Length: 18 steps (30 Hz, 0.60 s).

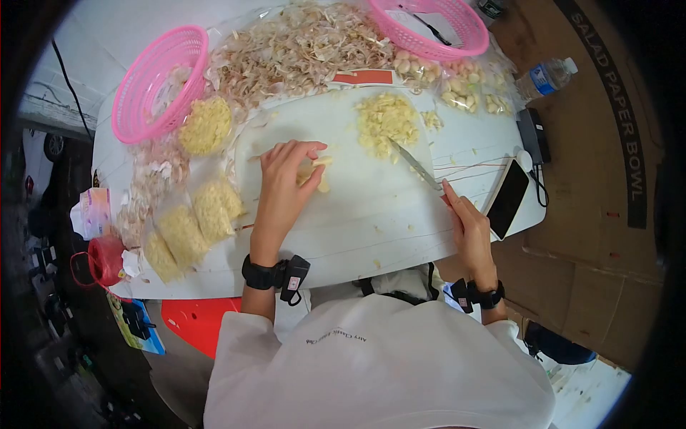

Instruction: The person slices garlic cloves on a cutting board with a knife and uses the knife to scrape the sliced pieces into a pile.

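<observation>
My left hand (287, 175) is over the left part of a white cutting board (343, 207), its fingers curved around a few pale garlic pieces (324, 184); thumb and index finger are apart at the tips. A knife (418, 166) is in my right hand (468, 229), which is closed around its handle near the board's right edge. The blade's tip points up and left, touching the lower edge of a heap of chopped garlic (386, 125). A few small bits lie scattered on the board and the table.
Garlic skins (300, 50) cover the back. Pink baskets (125, 93) stand at back left and back right. Filled bags (182, 232) lie at left, bags of peeled cloves (461, 93) at back right. A phone (508, 199) and a bottle (547, 79) are at right.
</observation>
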Tool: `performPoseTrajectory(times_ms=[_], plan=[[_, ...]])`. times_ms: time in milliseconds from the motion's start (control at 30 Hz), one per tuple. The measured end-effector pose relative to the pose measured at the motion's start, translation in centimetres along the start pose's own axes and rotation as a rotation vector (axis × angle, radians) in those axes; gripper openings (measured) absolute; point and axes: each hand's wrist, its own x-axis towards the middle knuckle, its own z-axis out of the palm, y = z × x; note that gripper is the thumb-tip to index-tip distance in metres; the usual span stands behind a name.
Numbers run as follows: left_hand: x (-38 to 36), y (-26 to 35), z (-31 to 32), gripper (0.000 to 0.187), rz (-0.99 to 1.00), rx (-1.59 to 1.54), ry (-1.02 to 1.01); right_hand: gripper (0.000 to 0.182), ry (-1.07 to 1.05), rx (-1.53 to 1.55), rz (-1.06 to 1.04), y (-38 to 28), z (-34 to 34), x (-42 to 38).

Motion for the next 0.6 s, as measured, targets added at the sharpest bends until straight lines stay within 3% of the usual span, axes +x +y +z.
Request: performPoseTrajectory(times_ms=[467,600], plan=[[0.0,-0.5,0.0,0.028,-0.007,-0.014,0.004,0.061,-0.062,-0.156,-0.104,0.7,1.1,1.1],[-0.1,-0.5,0.0,0.029,-0.007,-0.008,-0.002,0.069,-0.124,-0.194,-0.088,0.5,1.1,1.6]])
